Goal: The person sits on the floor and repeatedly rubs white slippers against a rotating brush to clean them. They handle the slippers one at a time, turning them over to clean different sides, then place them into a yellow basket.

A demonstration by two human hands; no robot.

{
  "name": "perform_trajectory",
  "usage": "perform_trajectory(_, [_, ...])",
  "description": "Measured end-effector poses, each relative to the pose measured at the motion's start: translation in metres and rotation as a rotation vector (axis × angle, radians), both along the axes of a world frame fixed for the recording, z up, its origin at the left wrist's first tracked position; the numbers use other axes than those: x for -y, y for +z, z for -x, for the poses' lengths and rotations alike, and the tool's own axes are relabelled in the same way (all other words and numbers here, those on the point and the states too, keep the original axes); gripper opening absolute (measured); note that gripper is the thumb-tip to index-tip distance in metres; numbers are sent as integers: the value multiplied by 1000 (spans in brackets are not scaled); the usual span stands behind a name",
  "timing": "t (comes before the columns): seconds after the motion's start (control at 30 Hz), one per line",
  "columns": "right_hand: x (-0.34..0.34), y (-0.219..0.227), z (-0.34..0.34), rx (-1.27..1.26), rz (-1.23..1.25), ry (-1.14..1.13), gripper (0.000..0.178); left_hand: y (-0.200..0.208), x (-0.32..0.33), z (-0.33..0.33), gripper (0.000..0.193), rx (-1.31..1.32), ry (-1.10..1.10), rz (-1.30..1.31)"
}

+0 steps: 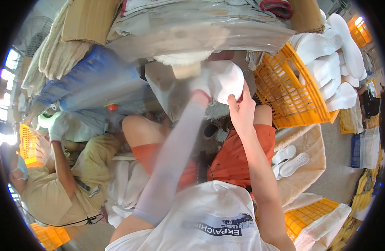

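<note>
A white foam shoe, smooth and rounded, is held between my two hands just below and right of a pale fluffy buffing wheel. My left hand, in a white glove with a red cuff, closes on the shoe's left end; motion blurs its fingers. Bare and pinching the shoe's right edge, my right hand has its thumb on the near side. Whether the shoe touches the wheel I cannot tell. A clear plastic sheet hangs over the wheel's top.
A tilted yellow crate full of white foam shoes stands to the right. Several white shoes lie in a cream sack beside my leg. At left sits a co-worker with gloved hands. Cardboard and cloths are above.
</note>
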State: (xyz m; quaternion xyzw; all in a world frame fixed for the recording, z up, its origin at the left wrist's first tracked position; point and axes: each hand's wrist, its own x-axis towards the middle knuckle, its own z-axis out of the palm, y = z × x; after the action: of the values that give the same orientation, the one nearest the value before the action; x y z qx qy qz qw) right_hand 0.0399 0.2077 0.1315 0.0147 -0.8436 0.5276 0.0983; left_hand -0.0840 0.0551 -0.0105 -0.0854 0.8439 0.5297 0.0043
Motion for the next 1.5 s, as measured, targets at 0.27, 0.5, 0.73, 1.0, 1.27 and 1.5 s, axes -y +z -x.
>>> perform_trajectory(0.27, [1,-9,68,147,273,280,39,37,93,-44,62,196,-25,387])
perform_trajectory(0.5, [9,-12,95,226,153,305,36,96,70,-85,76,-45,-190,384])
perform_trajectory(0.73, [21,-32,115,113,-145,96,41,105,65,-74,62,240,-408,407])
perform_trajectory(1.0, [21,-18,47,199,90,203,76,49,26,-99,26,113,12,-684])
perform_trajectory(1.27, [18,12,64,287,-135,253,53,47,21,-47,29,-139,-329,307])
perform_trajectory(1.5, [24,-34,-47,-16,-151,117,73,35,19,-109,29,129,-207,-965])
